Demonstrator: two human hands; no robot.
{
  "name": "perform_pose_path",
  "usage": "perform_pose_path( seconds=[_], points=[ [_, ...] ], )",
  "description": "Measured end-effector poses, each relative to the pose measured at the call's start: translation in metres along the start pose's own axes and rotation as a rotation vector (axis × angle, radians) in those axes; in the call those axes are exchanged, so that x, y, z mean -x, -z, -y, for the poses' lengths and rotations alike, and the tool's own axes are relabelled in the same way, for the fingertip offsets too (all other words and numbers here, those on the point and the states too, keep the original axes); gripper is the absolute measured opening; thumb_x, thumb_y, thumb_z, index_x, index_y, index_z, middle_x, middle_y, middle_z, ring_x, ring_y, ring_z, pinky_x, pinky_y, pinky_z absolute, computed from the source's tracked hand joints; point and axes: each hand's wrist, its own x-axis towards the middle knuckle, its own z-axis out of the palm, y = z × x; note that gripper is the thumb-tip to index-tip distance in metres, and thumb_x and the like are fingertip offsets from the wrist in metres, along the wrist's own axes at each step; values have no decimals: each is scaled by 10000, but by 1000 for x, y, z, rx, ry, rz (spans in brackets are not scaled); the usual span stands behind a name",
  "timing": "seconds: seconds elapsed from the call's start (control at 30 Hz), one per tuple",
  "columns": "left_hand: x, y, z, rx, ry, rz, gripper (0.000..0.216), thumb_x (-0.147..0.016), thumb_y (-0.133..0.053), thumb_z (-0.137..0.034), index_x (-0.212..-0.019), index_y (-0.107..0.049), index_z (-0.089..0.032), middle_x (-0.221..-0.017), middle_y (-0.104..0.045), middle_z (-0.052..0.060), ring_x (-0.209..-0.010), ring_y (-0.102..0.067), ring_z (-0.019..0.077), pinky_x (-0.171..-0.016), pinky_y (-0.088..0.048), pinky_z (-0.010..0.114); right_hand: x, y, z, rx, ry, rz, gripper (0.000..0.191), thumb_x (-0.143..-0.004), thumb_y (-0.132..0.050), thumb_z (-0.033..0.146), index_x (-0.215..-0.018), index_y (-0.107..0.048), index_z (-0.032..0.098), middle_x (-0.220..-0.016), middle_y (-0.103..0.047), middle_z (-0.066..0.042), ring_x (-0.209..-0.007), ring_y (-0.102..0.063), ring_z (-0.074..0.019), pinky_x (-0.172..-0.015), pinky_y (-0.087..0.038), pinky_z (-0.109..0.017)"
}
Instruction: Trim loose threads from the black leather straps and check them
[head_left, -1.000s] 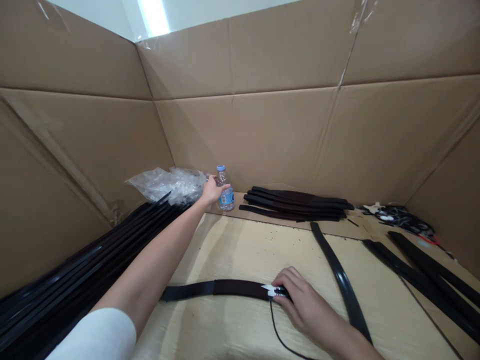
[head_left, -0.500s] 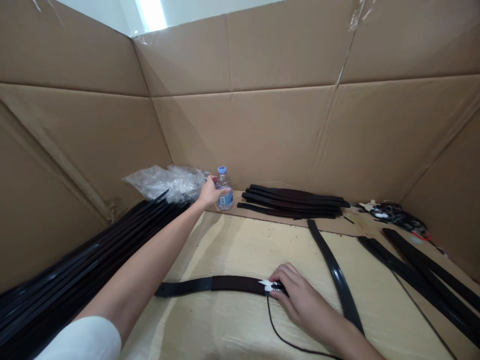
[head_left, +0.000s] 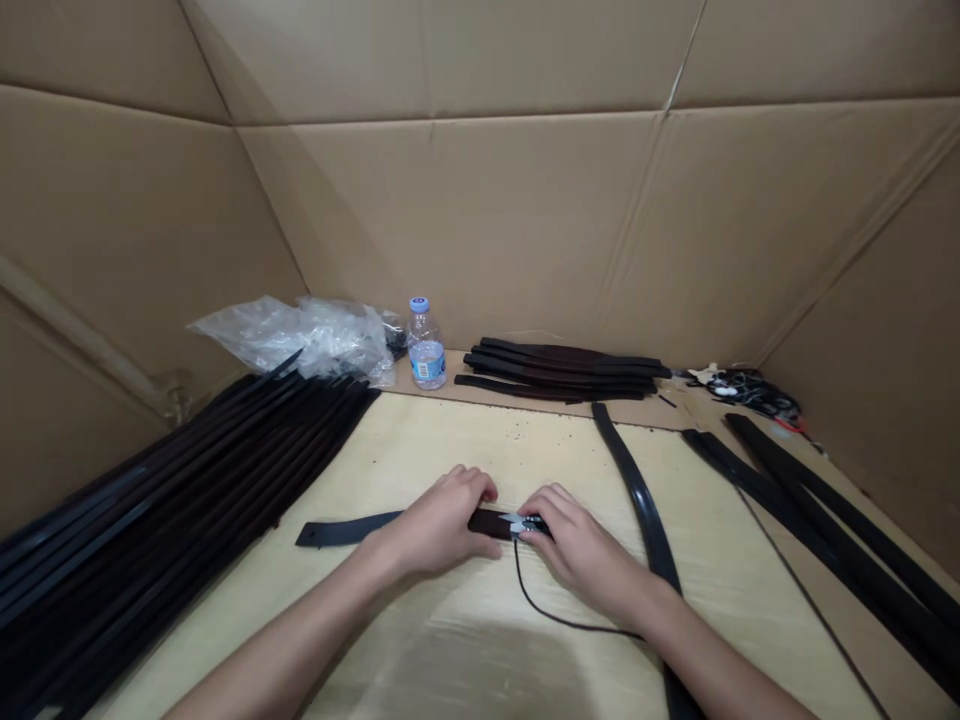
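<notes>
The left hand [head_left: 439, 520] rests half-curled on a dark leather strap [head_left: 352, 528]; the right hand [head_left: 577, 535] closes over white-bladed snips [head_left: 519, 522] at its end, a thin black cord [head_left: 541, 612] trailing toward six o'clock. Stacked straps [head_left: 187, 510] crowd nine o'clock. A water bottle [head_left: 426, 345] stands at twelve, beyond the open pale tabletop [head_left: 450, 445], before a cardboard wall [head_left: 450, 220].

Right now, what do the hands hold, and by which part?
The left hand holds the dark strap midway; the right hand grips small snips by their black handle.
</notes>
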Motion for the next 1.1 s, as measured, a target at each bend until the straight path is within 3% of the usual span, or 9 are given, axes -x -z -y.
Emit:
perform_pose_path(
  seconds=[0.13, 0.3, 0.43, 0.6, 0.83, 0.97, 1.1],
  points=[
    [4, -7, 7, -41, -83, -18, 193, -756, -726, -193, -913, -614, -194, -925, -646, 39, -905, -591, 232, -784, -473, 334, 1, 2, 3, -7, -10, 5, 96, -924, -535, 152, -1011, -555, 186, -974, -595, -69, -943, -544, -227, -827, -486, -376],
    [7, -6, 7, -89, -127, -33, 140, -816, -676, -218, -931, -603, -183, -926, -654, 57, -892, -589, 239, -763, -487, 344, 1, 7, 0, -12, -17, 19, 90, -930, -523, 147, -997, -557, 195, -977, -596, -61, -946, -545, -216, -838, -482, -363],
    [10, -6, 11, -112, -121, -53, 156, -839, -657, -256, -947, -592, -165, -930, -646, 74, -906, -579, 247, -768, -500, 355, 0, 18, -11, 8, -26, 24, 82, -939, -511, 170, -998, -561, 195, -976, -602, -66, -951, -558, -214, -848, -484, -363],
    [13, -8, 19, -226, -273, -68, 220, -936, -514, -304, -1101, -608, -193, -983, -628, 82, -920, -571, 236, -793, -508, 371, -2, 33, -30, 105, -85, -78, 101, -942, -503, 230, -982, -588, 195, -958, -633, -78, -951, -580, -235, -847, -493, -388],
    [13, -9, 17, -323, -363, -106, 279, -971, -431, -272, -1061, -672, -164, -929, -634, 103, -841, -591, 220, -720, -535, 364, -2, 50, -36, 163, -200, -180, 123, -902, -517, 231, -922, -631, 187, -912, -677, -93, -911, -613, -257, -817, -510, -408],
    [13, -11, 17, -305, -364, -139, 268, -966, -450, -266, -1058, -687, -181, -919, -652, 95, -839, -598, 210, -713, -538, 342, -5, 42, -18, -26, -270, -184, 145, -899, -525, 278, -942, -634, 193, -922, -686, -85, -873, -646, -243, -797, -523, -396],
    [12, -17, 18, -291, -395, -138, 253, -957, -479, -289, -1079, -687, -210, -958, -690, 84, -863, -611, 214, -733, -526, 343, -8, 17, 2, -537, -425, -132, 287, -935, -449, 416, -996, -580, 168, -727, -618, -19, -558, -630, -155, -540, -546, -300]
  ],
)
